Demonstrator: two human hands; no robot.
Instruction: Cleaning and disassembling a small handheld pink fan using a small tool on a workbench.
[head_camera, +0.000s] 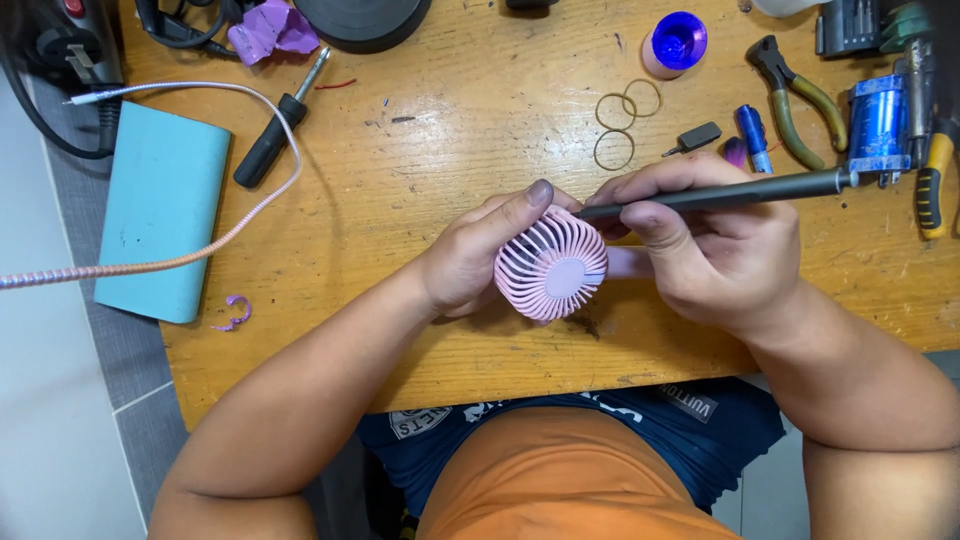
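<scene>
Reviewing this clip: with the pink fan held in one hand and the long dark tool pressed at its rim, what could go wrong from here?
1. The dark tool tip meets the pink fan right beside the left hand thumb; a slip could jab it.
2. The fan is held in the hands near the wooden table edge, so it might drop.
3. The thin grille ribs could snap under pressure from the right hand.

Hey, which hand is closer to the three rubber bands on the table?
Right. The right hand lies just below and right of the rubber bands, holding a dark tool. The left hand sits further down-left, gripping the pink fan.
</scene>
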